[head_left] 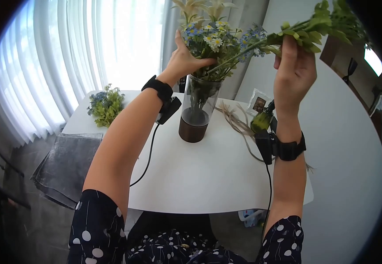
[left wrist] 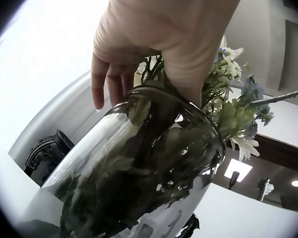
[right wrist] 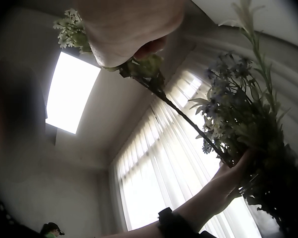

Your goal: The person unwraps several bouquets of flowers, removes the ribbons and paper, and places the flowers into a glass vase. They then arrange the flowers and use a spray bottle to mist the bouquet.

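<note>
A glass vase (head_left: 193, 128) with a dark brown base stands on the white table, full of artificial flowers (head_left: 215, 42) in white, blue and yellow. My left hand (head_left: 185, 61) is spread against the flowers just above the rim, thumb stretched across their front. In the left wrist view its fingers (left wrist: 114, 82) reach down outside the glass rim (left wrist: 216, 134). My right hand (head_left: 295, 77) pinches a leafy artificial flower stem (head_left: 248, 48) to the right of the vase. The stem slants down from that hand, its lower end at the bouquet beside my left thumb.
A blue-flowered bunch (head_left: 106, 105) lies on the table's left. Grey mats (head_left: 70, 160) overhang the left edge. Raffia strands (head_left: 237, 121), a green bottle-like object (head_left: 261, 122) and a small picture frame (head_left: 258, 102) are at the right. A cable (head_left: 150, 154) hangs from each wrist camera.
</note>
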Motion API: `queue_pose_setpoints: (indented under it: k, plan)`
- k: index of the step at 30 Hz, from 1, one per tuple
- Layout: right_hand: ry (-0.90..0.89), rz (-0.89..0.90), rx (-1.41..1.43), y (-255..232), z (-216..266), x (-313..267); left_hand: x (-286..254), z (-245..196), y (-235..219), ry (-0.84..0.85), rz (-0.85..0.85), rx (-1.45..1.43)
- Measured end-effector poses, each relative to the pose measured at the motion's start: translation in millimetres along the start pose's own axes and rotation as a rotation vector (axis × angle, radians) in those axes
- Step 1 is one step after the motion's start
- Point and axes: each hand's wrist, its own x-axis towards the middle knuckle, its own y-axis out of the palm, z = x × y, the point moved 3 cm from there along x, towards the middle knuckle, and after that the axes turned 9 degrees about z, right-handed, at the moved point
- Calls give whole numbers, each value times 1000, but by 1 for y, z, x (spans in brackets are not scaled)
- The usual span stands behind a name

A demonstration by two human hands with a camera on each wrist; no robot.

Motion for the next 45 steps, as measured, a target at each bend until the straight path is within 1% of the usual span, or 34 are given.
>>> queue_pose_setpoints:
  k: [2, 3, 5, 6, 9, 10, 12, 13, 14, 16, 17, 21, 24, 26, 27, 28, 29, 30, 31, 32, 33, 35, 38, 39, 40, 41, 42, 44, 45]
  plan:
    - [71, 33, -3, 13, -17, -1, 1, 4, 0, 24, -8, -5]
    - [74, 35, -2, 20, -21, -2, 1, 6, 0, 1, 6, -8]
    - [89, 118, -38, 36, -27, -2, 1, 9, 0, -28, 16, -11]
    - [87, 121, -34, 42, -29, -4, 2, 11, 0, -42, 19, 7]
    - [175, 285, -208, 62, -34, -9, 2, 14, -1, -74, 34, 48]
    - [175, 286, -207, 65, -35, -11, 2, 14, -1, -89, 49, 66]
    - [241, 448, -284, 73, -41, -18, 2, 17, -2, -94, 55, 47]
    - [315, 501, -289, 76, -51, -23, 2, 18, -3, -98, 61, 29]
    - [315, 503, -290, 74, -52, -25, 3, 18, -2, -99, 61, 27]
    - [460, 714, -496, 76, -58, -35, 3, 19, -2, -91, 55, 59]
    - [498, 719, -492, 76, -61, -39, 1, 16, -3, -91, 52, 58]
    - [549, 736, -466, 75, -68, -40, -3, 5, -6, -122, 62, 80]
    - [498, 735, -509, 75, -66, -39, -4, 6, -6, -121, 55, 76]
    - [434, 676, -535, 76, -67, -40, -1, 10, -3, -110, 36, 90]
    - [432, 676, -535, 75, -66, -40, -1, 13, -2, -94, 34, 68]
    - [489, 741, -536, 76, -66, -42, 0, 16, -1, -79, 31, 48]
    - [545, 807, -535, 77, -67, -44, -1, 10, -5, -78, 28, 50]
    - [543, 807, -533, 77, -70, -45, -4, 6, -7, -134, 54, 71]
    - [569, 876, -539, 78, -77, -51, -6, 1, -9, -189, 81, 90]
    - [597, 945, -544, 80, -78, -54, -8, -2, -10, -188, 81, 91]
    - [598, 942, -546, 78, -77, -53, -8, -5, -10, -194, 90, 79]
    - [654, 997, -545, 77, -75, -51, -7, -4, -8, -201, 99, 66]
    - [669, 978, -464, 74, -68, -50, -8, 1, -6, -170, 67, 46]
    - [668, 979, -464, 72, -63, -51, -12, 0, -7, -131, 62, -1]
    - [639, 926, -482, 68, -54, -51, -16, -2, -7, -92, 56, -48]
    - [609, 875, -500, 64, -46, -53, -20, -1, -9, -91, 53, -48]
    - [606, 880, -497, 62, -39, -58, -25, 2, -10, -103, 59, -96]
    - [526, 610, -619, 54, -21, -67, -42, 4, -13, -120, 51, -138]
    - [522, 621, -605, 53, -13, -73, -57, 4, -16, -145, -7, -165]
